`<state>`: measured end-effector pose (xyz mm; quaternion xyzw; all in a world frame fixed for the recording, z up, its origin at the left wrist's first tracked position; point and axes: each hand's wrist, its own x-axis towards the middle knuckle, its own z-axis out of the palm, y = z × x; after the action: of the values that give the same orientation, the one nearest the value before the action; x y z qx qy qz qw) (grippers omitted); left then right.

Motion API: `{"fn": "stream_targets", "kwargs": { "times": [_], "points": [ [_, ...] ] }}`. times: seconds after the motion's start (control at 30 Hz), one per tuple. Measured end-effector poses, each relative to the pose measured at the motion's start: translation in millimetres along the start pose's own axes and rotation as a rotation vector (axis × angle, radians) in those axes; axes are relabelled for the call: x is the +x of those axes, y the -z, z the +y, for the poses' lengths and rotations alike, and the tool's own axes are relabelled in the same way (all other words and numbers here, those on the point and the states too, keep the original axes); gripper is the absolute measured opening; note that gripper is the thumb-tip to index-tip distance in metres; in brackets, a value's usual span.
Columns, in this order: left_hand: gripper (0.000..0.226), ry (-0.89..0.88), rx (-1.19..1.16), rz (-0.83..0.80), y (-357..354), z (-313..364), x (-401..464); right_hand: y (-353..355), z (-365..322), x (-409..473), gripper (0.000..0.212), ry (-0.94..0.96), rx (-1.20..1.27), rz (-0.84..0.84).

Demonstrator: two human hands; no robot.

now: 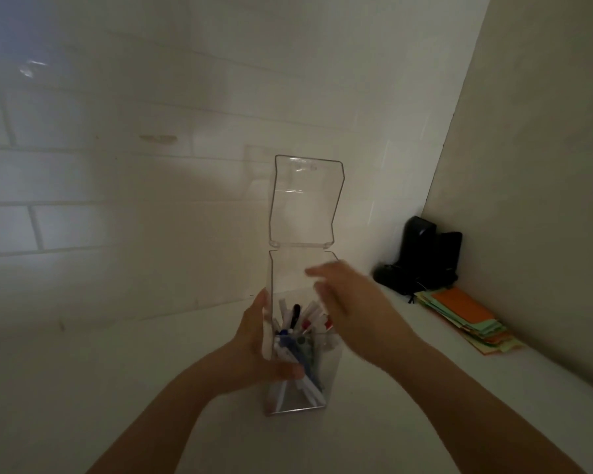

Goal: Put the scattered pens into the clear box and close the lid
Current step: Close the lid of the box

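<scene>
A tall clear box (290, 401) stands upright on the white table. Its hinged lid (303, 203) is swung up and back, standing open above the rim. Several pens (297, 331) with white, blue, black and red parts stand bunched inside. My left hand (257, 350) grips the box's left wall, thumb across the front. My right hand (350, 302) hovers blurred over the box's right side near the rim, fingers spread, holding nothing. No loose pens show on the table.
A white brick wall rises behind the table (83, 388). In the right corner sit black devices (421, 256). A stack of orange and green paper slips (466, 319) lies along the right wall.
</scene>
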<state>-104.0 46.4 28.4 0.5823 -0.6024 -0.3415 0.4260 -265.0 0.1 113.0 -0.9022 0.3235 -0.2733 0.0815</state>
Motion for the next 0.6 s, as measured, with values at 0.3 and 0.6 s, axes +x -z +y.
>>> {"fn": "stream_targets", "kwargs": {
  "times": [0.3,0.6],
  "points": [
    [0.103,-0.255,-0.125,0.324,28,90,28,23,20,56,0.051,-0.348,0.939,0.117],
    [0.063,-0.487,0.051,0.585,6,66,-9,18,7,-8,0.037,-0.244,0.863,0.297]
  ]
}}
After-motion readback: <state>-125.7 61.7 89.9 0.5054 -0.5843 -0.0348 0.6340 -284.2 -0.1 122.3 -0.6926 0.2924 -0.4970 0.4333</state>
